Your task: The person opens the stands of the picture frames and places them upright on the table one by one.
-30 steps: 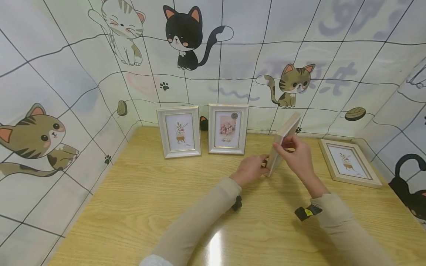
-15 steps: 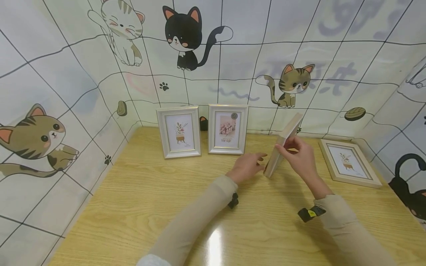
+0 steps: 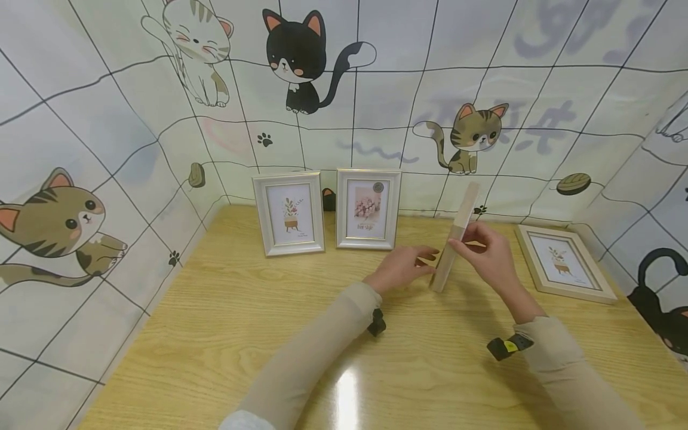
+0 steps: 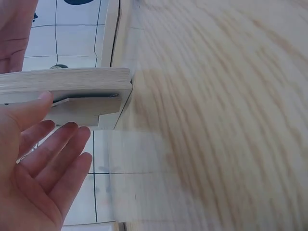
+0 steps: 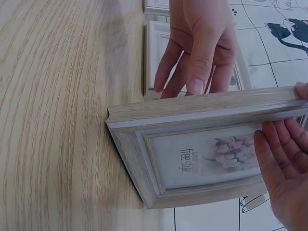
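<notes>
A pale wooden picture frame stands upright on the table, turned nearly edge-on in the head view. My right hand pinches its near side edge, thumb on the edge and fingers against the front. In the right wrist view the picture frame shows a print of pink flowers with "free style" lettering. Behind the frame, my left hand has its fingers extended and spread. In the left wrist view, its thumb lies at the frame's edge; whether it touches is unclear. The frame's back shows partly there.
Two white picture frames, one with a plant print and one with a flower print, stand at the back. A pale wooden frame lies face up at the right. A cat-print backdrop borders the wooden table.
My left fingers have come away from the frame's back and spread. The held frame has turned more edge-on, while my right hand keeps its grip and shifts slightly right.
</notes>
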The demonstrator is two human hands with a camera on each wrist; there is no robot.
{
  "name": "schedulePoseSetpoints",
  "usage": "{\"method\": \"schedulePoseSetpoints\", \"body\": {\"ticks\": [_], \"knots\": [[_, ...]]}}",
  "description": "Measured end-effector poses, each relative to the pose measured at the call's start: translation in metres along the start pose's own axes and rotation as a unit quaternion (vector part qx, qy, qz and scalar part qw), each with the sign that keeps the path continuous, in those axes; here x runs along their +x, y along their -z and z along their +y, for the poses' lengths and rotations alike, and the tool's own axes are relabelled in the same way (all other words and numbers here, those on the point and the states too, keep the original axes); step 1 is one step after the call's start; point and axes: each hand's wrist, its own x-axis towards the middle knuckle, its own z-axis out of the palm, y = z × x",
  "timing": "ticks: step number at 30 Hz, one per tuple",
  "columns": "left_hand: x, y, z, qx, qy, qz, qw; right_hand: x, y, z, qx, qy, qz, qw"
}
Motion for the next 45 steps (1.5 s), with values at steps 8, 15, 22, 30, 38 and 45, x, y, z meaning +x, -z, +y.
{"method": "schedulePoseSetpoints", "body": {"ticks": [8,15,22,30,38,45], "knots": [[0.002,-0.005,-0.002,-0.010,-0.002,-0.009,0.9999,-0.004,0.004,-0.016,0.040,0.028,-0.024,0.9985],[0.003,-0.008,-0.003,-0.009,-0.006,-0.009,0.9999,-0.001,0.004,0.004,0.033,0.019,-0.033,0.9987],[0.001,-0.007,-0.003,-0.019,0.007,-0.008,0.9998,0.000,0.005,0.017,0.038,0.018,-0.040,0.9983],[-0.002,-0.002,-0.007,-0.031,0.012,-0.009,0.9994,-0.001,0.006,0.016,0.047,0.012,-0.050,0.9976],[-0.005,0.006,-0.008,0.024,0.008,0.003,0.9997,0.000,0.006,0.017,0.059,0.010,-0.052,0.9969],[-0.007,0.009,-0.009,0.038,0.012,0.030,0.9988,0.001,0.005,0.018,0.060,0.009,-0.054,0.9967]]}}
